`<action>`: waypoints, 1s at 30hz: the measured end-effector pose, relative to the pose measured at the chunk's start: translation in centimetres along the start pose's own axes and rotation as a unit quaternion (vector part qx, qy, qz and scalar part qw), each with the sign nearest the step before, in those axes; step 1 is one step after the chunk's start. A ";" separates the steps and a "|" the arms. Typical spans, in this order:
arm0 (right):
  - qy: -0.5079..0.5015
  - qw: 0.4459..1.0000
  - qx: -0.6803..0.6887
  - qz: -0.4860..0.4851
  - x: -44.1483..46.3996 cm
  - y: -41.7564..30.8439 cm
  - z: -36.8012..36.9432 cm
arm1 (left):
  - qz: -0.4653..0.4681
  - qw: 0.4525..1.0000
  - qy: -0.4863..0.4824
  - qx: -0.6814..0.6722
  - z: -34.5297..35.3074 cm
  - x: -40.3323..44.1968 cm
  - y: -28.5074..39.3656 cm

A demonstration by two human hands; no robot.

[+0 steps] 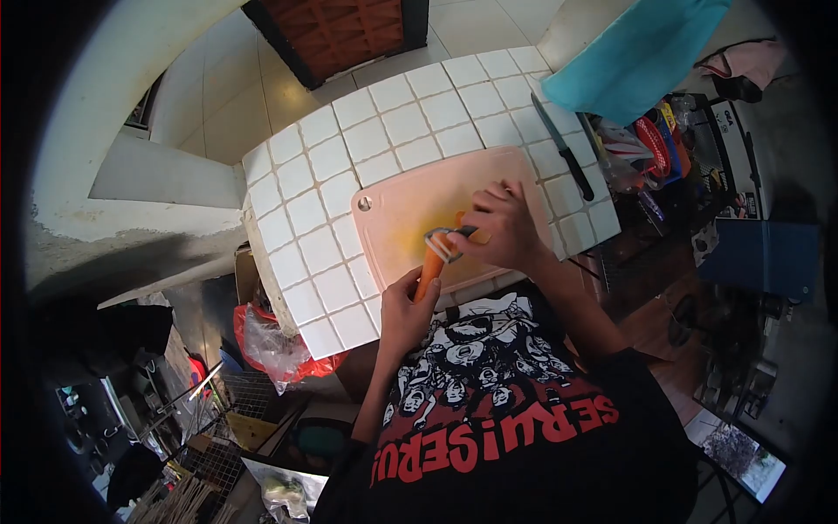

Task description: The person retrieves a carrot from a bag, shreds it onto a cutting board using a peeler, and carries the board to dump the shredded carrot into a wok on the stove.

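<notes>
My left hand is closed around the lower end of an orange carrot, which tilts up over the near edge of the cutting board. In my right hand is a Y-shaped peeler with a dark frame, its head lying across the carrot's upper part. A bit of orange peel shows by my right fingers. Beneath both hands lies a pink cutting board with a yellowish stain in its middle. The carrot's far end is partly hidden by the peeler and my right hand.
The board rests on a white tiled counter. A knife with a black handle lies right of the board. A turquoise cloth hangs at the upper right, near packaged goods. A red plastic bag hangs below the counter's left corner.
</notes>
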State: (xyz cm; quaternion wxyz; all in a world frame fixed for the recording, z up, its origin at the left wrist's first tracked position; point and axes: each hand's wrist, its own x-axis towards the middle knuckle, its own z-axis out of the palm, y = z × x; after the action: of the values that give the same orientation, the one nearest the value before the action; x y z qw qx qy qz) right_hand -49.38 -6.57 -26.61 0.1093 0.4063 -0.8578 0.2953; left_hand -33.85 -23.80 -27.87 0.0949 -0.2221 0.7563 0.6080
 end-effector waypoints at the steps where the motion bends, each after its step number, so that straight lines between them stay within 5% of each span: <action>1: -0.014 1.000 0.008 -0.012 0.1 -0.3 0.1 | 0.008 1.000 0.005 0.005 0.1 0.1 0.0; 18: -0.034 0.998 -0.044 0.024 -0.3 2.4 -0.2 | -0.019 0.997 0.001 0.072 0.1 -0.2 -0.4; 30: -0.049 0.998 -0.012 -0.042 0.1 3.2 0.4 | 0.017 0.996 0.017 0.089 0.1 -0.5 -0.4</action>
State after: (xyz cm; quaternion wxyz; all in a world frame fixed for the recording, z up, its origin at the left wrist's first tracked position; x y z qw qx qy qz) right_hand -51.83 -5.26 -28.25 0.0847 0.4541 -0.8480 0.2597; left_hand -33.22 -23.64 -28.02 0.0915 -0.2099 0.8127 0.5358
